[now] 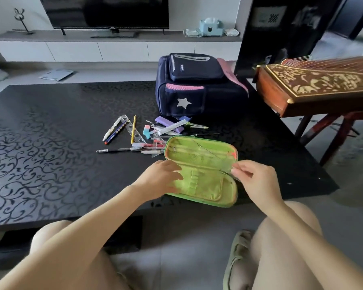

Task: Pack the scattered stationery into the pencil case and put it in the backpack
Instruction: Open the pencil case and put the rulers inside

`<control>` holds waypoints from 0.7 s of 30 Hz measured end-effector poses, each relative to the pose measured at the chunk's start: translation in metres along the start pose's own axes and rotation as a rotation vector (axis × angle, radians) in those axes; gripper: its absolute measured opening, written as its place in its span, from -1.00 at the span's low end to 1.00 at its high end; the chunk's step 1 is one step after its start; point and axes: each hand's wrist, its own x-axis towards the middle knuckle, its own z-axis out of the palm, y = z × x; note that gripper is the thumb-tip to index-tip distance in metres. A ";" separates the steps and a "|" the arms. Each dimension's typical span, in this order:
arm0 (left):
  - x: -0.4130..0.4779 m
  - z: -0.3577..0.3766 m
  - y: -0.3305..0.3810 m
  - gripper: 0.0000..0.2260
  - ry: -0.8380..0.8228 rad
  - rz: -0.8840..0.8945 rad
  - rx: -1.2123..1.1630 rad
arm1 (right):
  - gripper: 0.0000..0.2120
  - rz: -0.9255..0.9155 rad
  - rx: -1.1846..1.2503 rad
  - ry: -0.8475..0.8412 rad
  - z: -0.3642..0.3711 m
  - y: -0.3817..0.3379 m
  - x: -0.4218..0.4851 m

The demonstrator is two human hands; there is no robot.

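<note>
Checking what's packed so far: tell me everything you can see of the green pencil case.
The green pencil case lies opened flat on the black patterned table, at its front edge. Soft fabric, lime lining, orange zip trim; mesh pocket in the far half, elastic loops in the near. The left hand rests on it; the right hand pinches a clear piece over it.

**Both hands working at the near edge of the table [50, 143]**

The left hand [161, 178] is lying flat, fingers nearly straight and spread, pressing down on the pencil case [205, 185]. The right hand [256, 176] is curling inward, thumb and forefinger pinching what seems to be a clear ruler [222, 163] by its corner. Both bare forearms are reaching forward over the knees, wrists apart.
</note>
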 end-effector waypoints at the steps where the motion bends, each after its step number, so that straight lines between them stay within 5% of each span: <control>1: 0.005 0.003 0.001 -0.68 -0.059 0.018 0.028 | -0.87 0.032 0.017 0.002 -0.002 0.004 0.001; 5: 0.022 0.011 0.000 -0.60 -0.392 0.112 0.343 | -0.86 0.126 0.110 -0.030 -0.002 0.017 -0.001; 8: 0.024 0.014 -0.005 -0.61 -0.439 0.170 0.436 | -0.86 0.133 0.132 -0.032 -0.001 0.023 -0.004; 12: 0.016 0.015 -0.013 -0.56 -0.315 0.140 0.197 | -0.89 -0.039 0.093 0.030 -0.007 0.022 -0.014; 17: 0.022 0.000 -0.017 -0.80 0.072 -0.332 -0.346 | -0.93 -0.461 -0.160 0.028 0.001 0.016 -0.028; 21: 0.040 -0.017 -0.007 -0.83 0.135 -0.455 -0.451 | -0.70 -0.495 -0.410 -0.129 0.038 0.014 -0.026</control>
